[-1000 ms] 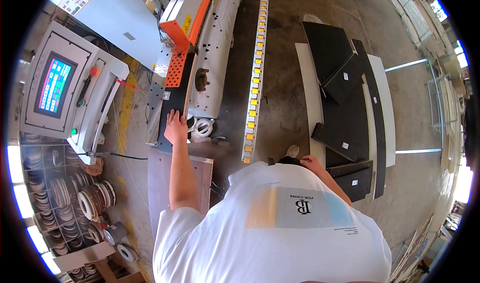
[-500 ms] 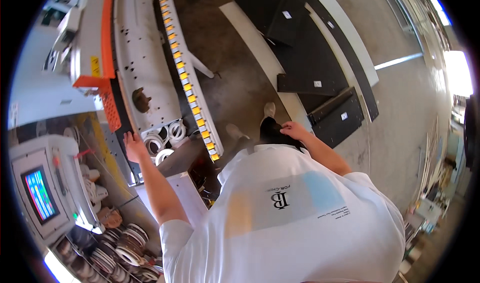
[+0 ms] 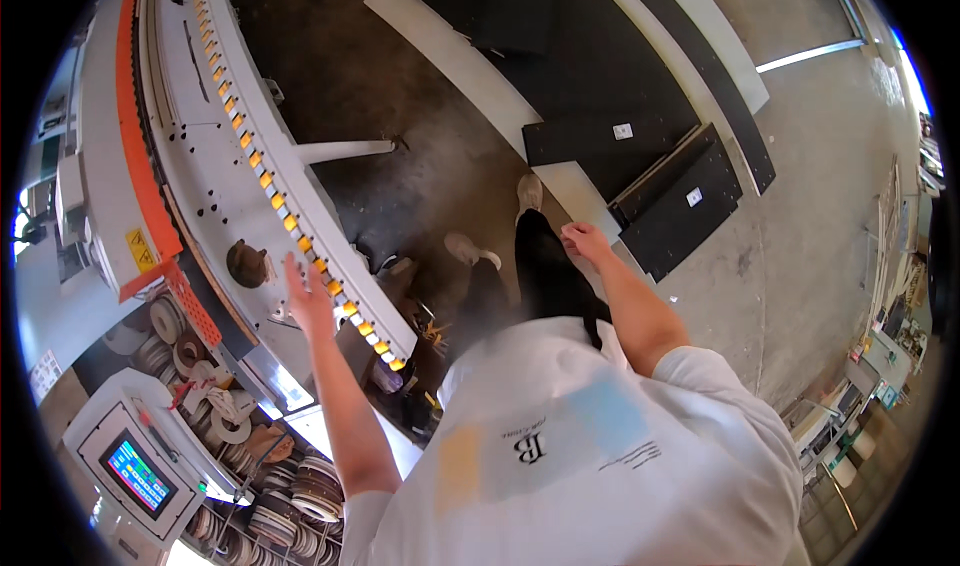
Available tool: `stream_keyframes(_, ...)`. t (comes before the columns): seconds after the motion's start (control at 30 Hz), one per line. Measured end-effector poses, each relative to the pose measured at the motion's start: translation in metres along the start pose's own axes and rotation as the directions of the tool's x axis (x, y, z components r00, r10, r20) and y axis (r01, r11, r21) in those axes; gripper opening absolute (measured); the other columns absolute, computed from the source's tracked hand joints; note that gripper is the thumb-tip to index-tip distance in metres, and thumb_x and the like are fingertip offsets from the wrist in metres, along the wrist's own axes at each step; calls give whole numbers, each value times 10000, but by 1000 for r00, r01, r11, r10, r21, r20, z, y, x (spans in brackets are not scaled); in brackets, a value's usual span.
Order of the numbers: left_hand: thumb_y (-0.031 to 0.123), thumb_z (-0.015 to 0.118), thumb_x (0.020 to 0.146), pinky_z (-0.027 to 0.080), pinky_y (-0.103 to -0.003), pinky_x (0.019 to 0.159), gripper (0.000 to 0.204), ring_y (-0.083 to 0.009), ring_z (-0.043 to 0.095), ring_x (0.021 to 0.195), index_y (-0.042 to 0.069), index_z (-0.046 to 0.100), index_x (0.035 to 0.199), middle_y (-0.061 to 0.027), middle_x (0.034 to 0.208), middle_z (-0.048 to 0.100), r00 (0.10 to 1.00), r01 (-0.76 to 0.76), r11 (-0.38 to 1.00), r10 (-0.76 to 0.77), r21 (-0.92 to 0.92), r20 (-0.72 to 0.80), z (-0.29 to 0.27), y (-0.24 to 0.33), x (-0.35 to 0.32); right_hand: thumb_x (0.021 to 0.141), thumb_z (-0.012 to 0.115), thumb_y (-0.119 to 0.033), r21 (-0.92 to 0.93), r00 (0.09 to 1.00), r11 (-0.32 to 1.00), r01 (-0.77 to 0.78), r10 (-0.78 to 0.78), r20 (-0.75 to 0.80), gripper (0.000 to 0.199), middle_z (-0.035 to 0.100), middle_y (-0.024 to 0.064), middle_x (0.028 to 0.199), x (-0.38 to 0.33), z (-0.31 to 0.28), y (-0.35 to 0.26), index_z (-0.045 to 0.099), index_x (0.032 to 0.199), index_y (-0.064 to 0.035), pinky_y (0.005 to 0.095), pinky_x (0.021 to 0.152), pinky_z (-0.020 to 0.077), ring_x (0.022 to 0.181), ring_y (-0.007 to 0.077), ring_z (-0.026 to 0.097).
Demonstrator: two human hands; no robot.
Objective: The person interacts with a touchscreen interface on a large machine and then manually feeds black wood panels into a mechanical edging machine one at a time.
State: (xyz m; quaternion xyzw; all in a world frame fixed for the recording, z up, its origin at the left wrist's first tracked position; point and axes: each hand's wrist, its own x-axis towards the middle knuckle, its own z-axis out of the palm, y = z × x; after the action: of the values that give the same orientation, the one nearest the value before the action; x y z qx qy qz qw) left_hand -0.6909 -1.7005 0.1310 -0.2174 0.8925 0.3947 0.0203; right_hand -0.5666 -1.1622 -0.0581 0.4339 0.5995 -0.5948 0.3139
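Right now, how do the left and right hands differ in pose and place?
Pose: the left hand has its fingers spread; the right hand is loosely curled.
Place: the left hand is at the yellow-roller rail, contact unclear; the right hand is beside the black trouser leg.
Shared: both are bare, with no held object visible.

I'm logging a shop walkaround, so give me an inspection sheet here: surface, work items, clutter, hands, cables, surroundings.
Surface: white machine bed, dotted with dark spots.
Work items: yellow roller rail along the bed; dark panels and pale boards to the right.
Clutter: jumbled small items by the rail's near end.
Hands: left hand open at the rail, contact unclear; right hand loosely curled, grip unclear.
Cables: nothing clearly seen.
Surroundings: lit control console and stacked rolls lower left; grey floor at right.
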Motion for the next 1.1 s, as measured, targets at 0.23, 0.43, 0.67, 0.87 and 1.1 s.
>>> stream_keyframes(0.23, 224, 643, 966, 356, -489, 1157, 793, -411, 384, 1447, 116, 204, 1618, -221, 1596, 352, 978, 166, 875, -88, 456, -188, 64, 63, -36, 997, 622, -426, 605, 985, 797, -5, 108, -134, 377, 720, 20, 1022, 167, -19, 17, 641, 1236, -136, 282, 736, 527, 872, 120, 665)
stream_keyframes(0.43, 196, 669, 947, 313, -476, 1191, 818, -408, 368, 1461, 91, 207, 1614, -218, 1597, 356, 971, 163, 843, -46, 513, -233, 74, 52, -32, 937, 646, -613, 843, 854, 529, -97, 480, -203, 645, 607, 70, 1284, 243, -14, -60, 548, 1375, -150, 423, 1064, 473, 1211, 267, 589)
stream_keyframes(0.67, 205, 670, 940, 331, -486, 1183, 807, -403, 368, 1464, 110, 227, 1608, -218, 1597, 359, 965, 167, 839, -30, 518, -262, 80, 56, -30, 911, 749, -482, 925, 947, 381, -7, 299, -116, 562, 641, 63, 1241, 235, -32, -55, 577, 1314, -130, 434, 1004, 527, 1121, 235, 633)
stream_keyframes(0.87, 265, 686, 924, 364, -485, 1160, 827, -391, 397, 1451, 118, 240, 1606, -199, 1592, 379, 959, 201, 823, -55, 531, -277, 75, 57, -31, 927, 751, -306, 749, 987, 643, -160, 112, 115, 281, 727, 24, 1038, 172, -78, -88, 658, 1124, -128, 358, 877, 582, 967, 190, 699)
stream_keyframes(1.1, 271, 738, 867, 336, -527, 1163, 873, -409, 380, 1442, 89, 282, 1588, -224, 1564, 392, 966, 41, 776, 131, 629, -225, 74, 67, -38, 955, 698, -231, 766, 985, 643, -8, -128, 118, 312, 719, 59, 1144, 81, -58, -105, 625, 1223, -89, 383, 882, 600, 1007, 198, 706)
